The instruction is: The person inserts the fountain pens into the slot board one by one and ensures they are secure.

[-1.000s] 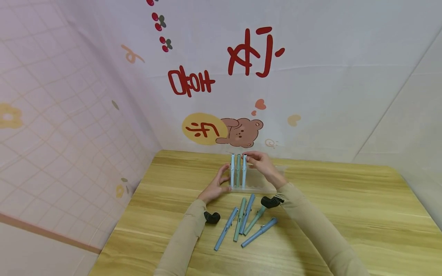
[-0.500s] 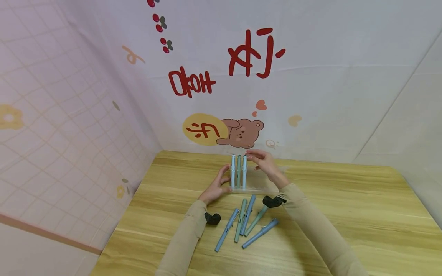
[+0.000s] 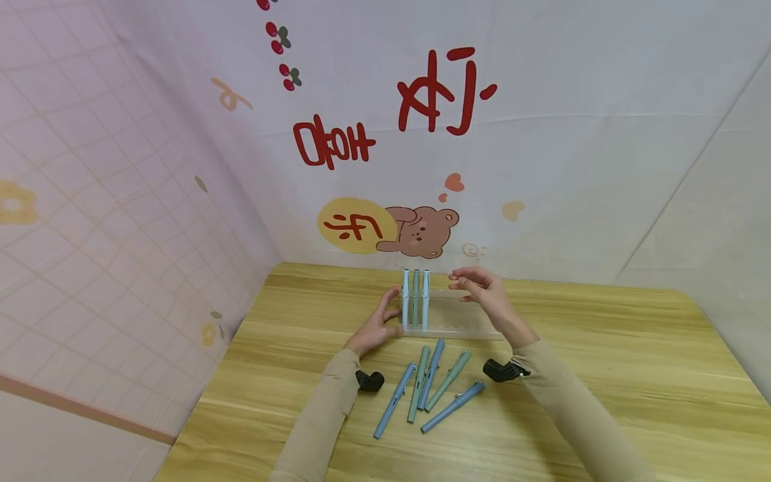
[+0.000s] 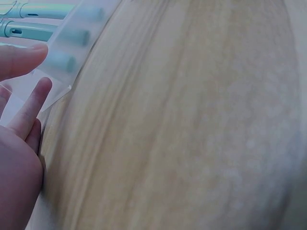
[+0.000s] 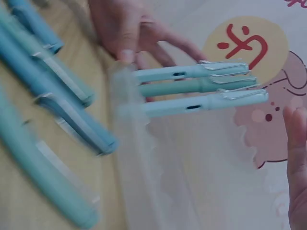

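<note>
In the head view, you worked at a wood-grain table (image 3: 602,381) pushed up to a white wall hanging (image 3: 560,181) printed with red characters (image 3: 446,94), cherries (image 3: 282,40) and a brown bear (image 3: 421,231) beside a yellow disc (image 3: 352,225); a grid-patterned hanging (image 3: 120,181) covered the left side. The clear pen stand (image 3: 458,311) sat near the table's back edge, with a pale-blue pen (image 3: 405,301), a green pen (image 3: 415,304) and a second pale-blue pen (image 3: 425,302) upright in a row at its left end. Five more capped pens lay loose in front of it: a left blue pen (image 3: 395,400), a left green pen (image 3: 418,385), a middle blue pen (image 3: 431,375), a right green pen (image 3: 448,381) and a right blue pen (image 3: 453,407). Your left hand (image 3: 375,328) gripped the stand's left end, its thumb low at the front. Your right hand (image 3: 489,294) hung above the stand's right part, fingers loosely bent and apart from the pens. Both arms reached forward in beige sleeves.

In the left wrist view, bare wood grain filled most of the space. Your left fingers lay around the stand's translucent corner, with pen ends showing through the panel.

In the right wrist view, the three standing pens showed their metal clips, and your left thumb met the stand's end while other fingers reached behind the pens. Loose pens lay blurred on the table at the picture's left. One straight finger of your right hand showed at the opposite edge, well apart from the pens.
</note>
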### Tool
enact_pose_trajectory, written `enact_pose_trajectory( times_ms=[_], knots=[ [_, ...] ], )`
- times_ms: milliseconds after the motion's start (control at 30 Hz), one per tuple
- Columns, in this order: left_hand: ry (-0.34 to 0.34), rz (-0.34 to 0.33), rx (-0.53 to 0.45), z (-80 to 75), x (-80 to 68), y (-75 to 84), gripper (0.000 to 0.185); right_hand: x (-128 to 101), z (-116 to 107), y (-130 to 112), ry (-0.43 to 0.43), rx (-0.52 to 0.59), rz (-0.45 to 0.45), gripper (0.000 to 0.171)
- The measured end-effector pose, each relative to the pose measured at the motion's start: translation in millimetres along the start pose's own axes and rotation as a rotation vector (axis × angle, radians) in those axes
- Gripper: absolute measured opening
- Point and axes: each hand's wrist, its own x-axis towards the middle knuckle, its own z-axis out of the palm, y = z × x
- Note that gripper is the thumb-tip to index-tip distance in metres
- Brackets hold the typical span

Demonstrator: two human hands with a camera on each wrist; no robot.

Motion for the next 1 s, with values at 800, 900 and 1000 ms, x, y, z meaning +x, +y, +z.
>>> enact_pose_trajectory(
  times_ms=[800,900,1000],
  knots=[
    [0.004,0.001,0.023,2.0,-0.4,-2.8,0.09,-52.6,-22.3,32.0,-0.281,-0.18,-0.001,0.021],
    [0.001,-0.008,0.023,1.4,-0.1,-2.3,0.09,-58.8,-27.1,33.1,-0.318,-0.182,-0.007,0.022],
    [0.002,-0.017,0.013,0.7,1.0,-1.8,0.09,-64.3,-31.7,34.0,-0.349,-0.191,-0.009,0.024]
  ],
)
